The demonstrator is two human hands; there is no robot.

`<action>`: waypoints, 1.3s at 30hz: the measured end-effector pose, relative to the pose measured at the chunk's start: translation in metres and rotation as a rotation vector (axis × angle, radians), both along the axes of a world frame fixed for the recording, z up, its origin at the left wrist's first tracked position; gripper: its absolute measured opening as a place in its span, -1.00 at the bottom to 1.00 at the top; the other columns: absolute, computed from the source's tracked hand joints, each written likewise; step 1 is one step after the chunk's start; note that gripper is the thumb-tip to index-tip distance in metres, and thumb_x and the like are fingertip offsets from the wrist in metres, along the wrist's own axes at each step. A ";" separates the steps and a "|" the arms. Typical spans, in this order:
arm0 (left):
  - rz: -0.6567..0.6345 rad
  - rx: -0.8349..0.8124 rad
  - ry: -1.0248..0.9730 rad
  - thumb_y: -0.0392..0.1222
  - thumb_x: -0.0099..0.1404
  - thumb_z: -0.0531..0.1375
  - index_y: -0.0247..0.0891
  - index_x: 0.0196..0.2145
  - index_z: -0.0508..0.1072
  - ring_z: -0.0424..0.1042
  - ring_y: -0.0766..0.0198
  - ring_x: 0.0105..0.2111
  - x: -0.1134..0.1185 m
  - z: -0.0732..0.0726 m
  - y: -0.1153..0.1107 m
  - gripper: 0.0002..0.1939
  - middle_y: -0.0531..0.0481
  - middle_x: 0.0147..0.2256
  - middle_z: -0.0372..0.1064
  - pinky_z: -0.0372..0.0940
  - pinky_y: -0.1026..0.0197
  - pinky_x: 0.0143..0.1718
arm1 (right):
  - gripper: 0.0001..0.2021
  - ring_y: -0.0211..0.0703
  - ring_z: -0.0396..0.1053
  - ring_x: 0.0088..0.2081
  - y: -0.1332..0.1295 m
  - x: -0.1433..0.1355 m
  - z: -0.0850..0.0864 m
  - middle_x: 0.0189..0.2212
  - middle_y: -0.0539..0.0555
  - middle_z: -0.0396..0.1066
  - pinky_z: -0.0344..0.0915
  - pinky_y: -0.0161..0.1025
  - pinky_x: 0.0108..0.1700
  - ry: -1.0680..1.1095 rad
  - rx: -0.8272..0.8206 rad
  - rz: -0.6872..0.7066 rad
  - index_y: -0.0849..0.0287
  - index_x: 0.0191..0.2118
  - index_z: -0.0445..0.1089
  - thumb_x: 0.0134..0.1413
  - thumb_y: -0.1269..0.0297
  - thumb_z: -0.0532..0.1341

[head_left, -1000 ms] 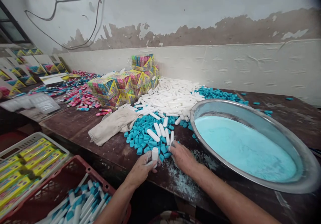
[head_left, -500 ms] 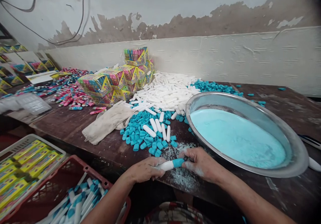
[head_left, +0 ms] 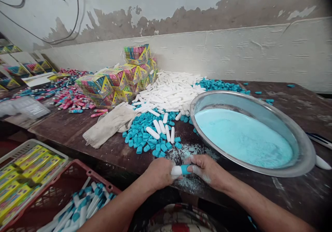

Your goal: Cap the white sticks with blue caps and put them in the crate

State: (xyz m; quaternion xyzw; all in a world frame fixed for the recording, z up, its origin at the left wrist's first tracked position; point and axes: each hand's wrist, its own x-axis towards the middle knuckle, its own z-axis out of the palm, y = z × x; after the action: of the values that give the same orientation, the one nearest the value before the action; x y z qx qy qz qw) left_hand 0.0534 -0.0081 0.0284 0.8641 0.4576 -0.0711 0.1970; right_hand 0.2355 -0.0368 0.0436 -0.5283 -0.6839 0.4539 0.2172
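Between my two hands is a white plastic tube [head_left: 176, 170] with a blue cap [head_left: 185, 169] on its right end. My left hand [head_left: 162, 171] is wrapped round the white body and covers its left end. The fingers of my right hand [head_left: 204, 169], dusted with pale powder, pinch the blue cap. Just beyond lies a heap of loose blue caps [head_left: 140, 135], with several white tubes [head_left: 152, 133] on top. To the right stands a wide metal basin [head_left: 308, 162] holding light blue powder [head_left: 241, 138].
A large pile of white tubes [head_left: 168, 90] lies at the back, beside stacked display boxes [head_left: 111, 81]. A pale cloth glove [head_left: 106, 128] rests left of the caps. At lower left, a red crate [head_left: 55, 187] holds capped tubes; a pale crate [head_left: 58, 150] holds yellow boxes.
My left hand has closed further round the tube, so less of the white body shows. My right hand stays on the blue cap. The view has shifted slightly.
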 end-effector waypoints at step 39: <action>-0.113 0.107 0.137 -0.22 0.04 0.07 -0.28 -0.34 0.41 0.44 0.09 -0.35 0.011 0.000 -0.007 -0.79 -0.15 -0.40 0.44 0.34 0.12 -0.30 | -0.76 -0.36 -0.09 -0.56 -0.005 -0.013 -0.025 -0.66 -0.12 -0.09 -0.19 -0.35 -0.53 -0.358 -0.012 0.048 0.18 -0.66 -0.06 -0.19 0.42 0.07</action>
State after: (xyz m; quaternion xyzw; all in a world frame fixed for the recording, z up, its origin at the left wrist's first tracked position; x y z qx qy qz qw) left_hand 0.0646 -0.0156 0.0280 0.8910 0.4235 -0.1165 0.1145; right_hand 0.2220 -0.0420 0.0185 -0.5856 -0.7212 0.3618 0.0781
